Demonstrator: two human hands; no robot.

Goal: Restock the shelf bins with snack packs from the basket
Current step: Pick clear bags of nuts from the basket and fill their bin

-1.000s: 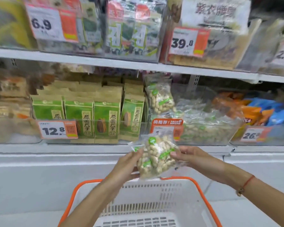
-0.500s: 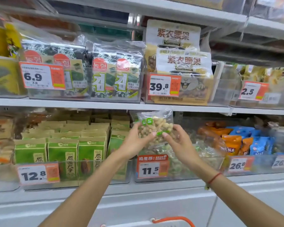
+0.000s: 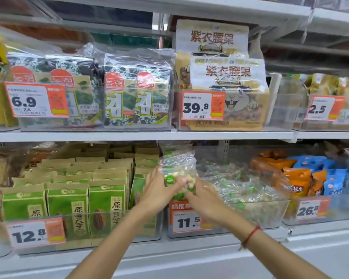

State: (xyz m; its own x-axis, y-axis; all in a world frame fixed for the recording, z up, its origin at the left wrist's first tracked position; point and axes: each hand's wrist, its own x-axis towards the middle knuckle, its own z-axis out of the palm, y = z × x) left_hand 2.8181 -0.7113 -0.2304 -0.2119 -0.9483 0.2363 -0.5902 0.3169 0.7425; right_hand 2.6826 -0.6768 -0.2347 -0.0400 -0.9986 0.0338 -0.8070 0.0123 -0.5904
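The nut pack point(image 3: 177, 168) stands in the clear bin point(image 3: 260, 214), right of the seed boxes point(image 3: 69, 198), below the cashew bags point(image 3: 228, 93).

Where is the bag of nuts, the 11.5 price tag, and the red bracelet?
bag of nuts point(image 3: 177, 168): head view, clear upper part.
11.5 price tag point(image 3: 186, 222): head view, white number area.
red bracelet point(image 3: 250, 235): head view, cord on the right wrist.

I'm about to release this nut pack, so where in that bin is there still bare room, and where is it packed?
Both hands, left hand and right hand, hold the nut pack over the left front of the clear bin tagged 11.5. Open space shows along its rear, above the loose heap of clear packs. The green seed boxes on the left stand tightly packed.
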